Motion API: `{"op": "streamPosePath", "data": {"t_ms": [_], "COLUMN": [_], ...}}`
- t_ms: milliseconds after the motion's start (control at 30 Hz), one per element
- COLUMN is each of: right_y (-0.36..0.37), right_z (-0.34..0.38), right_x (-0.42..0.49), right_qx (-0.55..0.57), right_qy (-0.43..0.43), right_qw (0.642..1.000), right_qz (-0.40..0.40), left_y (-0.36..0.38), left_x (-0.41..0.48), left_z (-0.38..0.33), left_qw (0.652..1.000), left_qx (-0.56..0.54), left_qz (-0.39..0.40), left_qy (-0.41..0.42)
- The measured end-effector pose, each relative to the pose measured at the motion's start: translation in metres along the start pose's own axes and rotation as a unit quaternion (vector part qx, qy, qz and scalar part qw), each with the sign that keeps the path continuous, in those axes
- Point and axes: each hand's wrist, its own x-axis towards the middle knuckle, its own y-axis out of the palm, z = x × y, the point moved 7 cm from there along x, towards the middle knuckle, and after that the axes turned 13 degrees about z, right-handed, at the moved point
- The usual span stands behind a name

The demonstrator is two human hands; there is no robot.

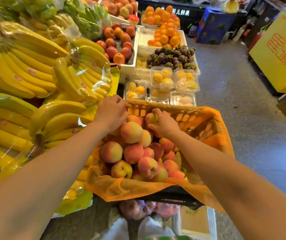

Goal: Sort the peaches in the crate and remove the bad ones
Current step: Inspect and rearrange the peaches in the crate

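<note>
A crate (206,125) lined with orange bags sits in front of me, piled with pink-yellow peaches (132,152). My left hand (111,113) rests palm down on the peaches at the crate's far left corner, fingers curled over fruit there; what it holds is hidden. My right hand (164,122) wraps its fingers around one peach (150,118) near the far side of the pile. A large peach (131,132) lies between my two wrists.
Wrapped banana bunches (35,66) crowd the left. Beyond the crate are clear boxes of yellow fruit (163,80), mangosteens (171,57), oranges (166,32) and white trays of peaches (118,44). A bag of peaches (138,208) lies below the crate. Grey floor and a yellow carton (280,49) are right.
</note>
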Motion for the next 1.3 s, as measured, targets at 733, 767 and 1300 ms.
{"op": "streamPosePath", "data": {"t_ms": [733, 767, 1300], "right_y": [-0.029, -0.031, -0.039], "right_z": [0.002, 0.005, 0.005], "right_x": [-0.034, -0.036, -0.048], "right_qx": [0.542, 0.537, 0.478], "right_qy": [-0.03, -0.032, -0.058], "right_qw": [0.826, 0.829, 0.844], "right_qz": [0.15, 0.156, 0.237], "left_y": [-0.007, -0.007, -0.004], "left_x": [0.012, 0.012, 0.008], "left_z": [-0.058, -0.062, -0.06], "left_qw": [0.954, 0.95, 0.934], "left_qx": [-0.207, -0.226, -0.221], "left_qz": [0.121, 0.128, 0.234], "left_qy": [0.178, 0.174, 0.157]}}
